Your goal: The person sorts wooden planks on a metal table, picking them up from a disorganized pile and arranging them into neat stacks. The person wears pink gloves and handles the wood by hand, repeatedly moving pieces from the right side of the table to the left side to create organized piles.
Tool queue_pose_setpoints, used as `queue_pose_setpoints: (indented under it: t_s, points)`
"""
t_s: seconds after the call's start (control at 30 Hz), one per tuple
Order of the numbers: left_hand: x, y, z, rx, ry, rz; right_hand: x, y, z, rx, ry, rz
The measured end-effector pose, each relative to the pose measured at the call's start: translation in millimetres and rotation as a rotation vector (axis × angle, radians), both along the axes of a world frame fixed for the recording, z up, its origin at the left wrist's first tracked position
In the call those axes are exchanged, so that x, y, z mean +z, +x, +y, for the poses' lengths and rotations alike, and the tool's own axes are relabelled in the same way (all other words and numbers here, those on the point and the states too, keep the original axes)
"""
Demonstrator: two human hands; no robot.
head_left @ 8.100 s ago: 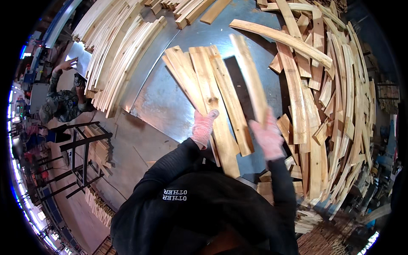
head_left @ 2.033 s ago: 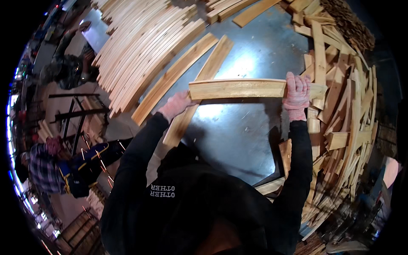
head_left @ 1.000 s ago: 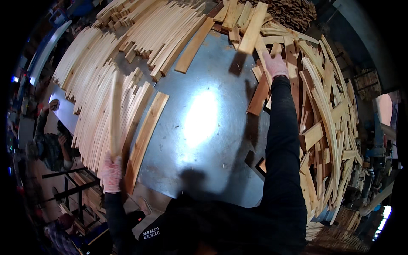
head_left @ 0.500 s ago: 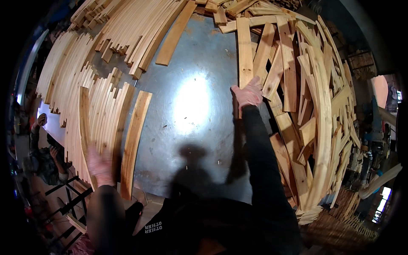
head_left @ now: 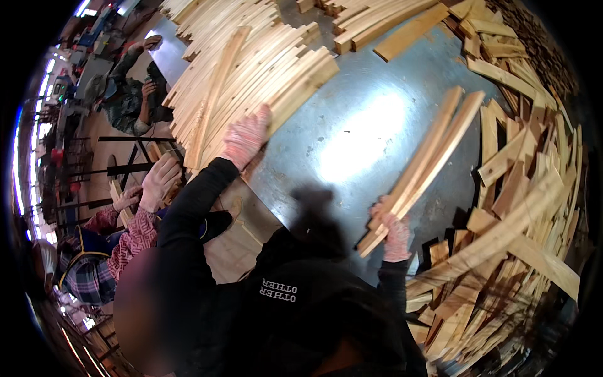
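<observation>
Wooden boards (head_left: 419, 176) now filled the right hand (head_left: 396, 235), clear of the heap (head_left: 512, 237). Left hand (head_left: 247, 135) (grip unclear) touched the bench's (head_left: 301, 147) left-edge row (head_left: 257, 75).

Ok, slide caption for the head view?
Left hand on lined-up wooden strips, right hand gripping boards over the metal table.

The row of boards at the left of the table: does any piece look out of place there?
Yes: one board lies slantwise on top of the row, crossing it, while the rest lie side by side, nearly parallel.
</observation>
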State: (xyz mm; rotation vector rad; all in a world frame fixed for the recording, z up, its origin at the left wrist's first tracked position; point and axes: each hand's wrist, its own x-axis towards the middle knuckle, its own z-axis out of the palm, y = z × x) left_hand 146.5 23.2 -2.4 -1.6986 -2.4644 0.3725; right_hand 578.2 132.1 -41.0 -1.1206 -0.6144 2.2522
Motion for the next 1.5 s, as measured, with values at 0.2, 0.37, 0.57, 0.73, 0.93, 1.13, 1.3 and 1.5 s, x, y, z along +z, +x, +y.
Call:
queue_pose_setpoints:
  t_s: [0.2,0.37,0.57,0.73,0.93,1.13,1.3,1.5]
  points:
    - [21,114,28,0.082,0.466,-0.621,20,-12,-36,0.072,-0.217,0.571]
    - [-16,223,53,0.258,-0.093,-1.61,41,-5,-36,0.292,-0.039,-0.496]
    - [-56,233,30,0.365,-0.211,-1.413,62,-2,-36,0.509,0.414,-1.095]
    - [-48,275,2,0.407,-0.137,-1.566,59,34,-31,0.439,1.083,-1.619]
    - [-76,292,-8,0.432,0.0,-1.668,62,116,13,-0.049,0.601,-1.787]
    - [-92,299,-24,0.441,0.138,-2.06,21,12,-46,0.27,0.755,-1.24]
    - [-78,309,-11,0.506,0.096,-1.994,55,115,6,0.056,1.146,-1.924]
    - [-31,292,4,0.377,-0.013,-1.477,92,240,33,0.516,0.835,-2.063]
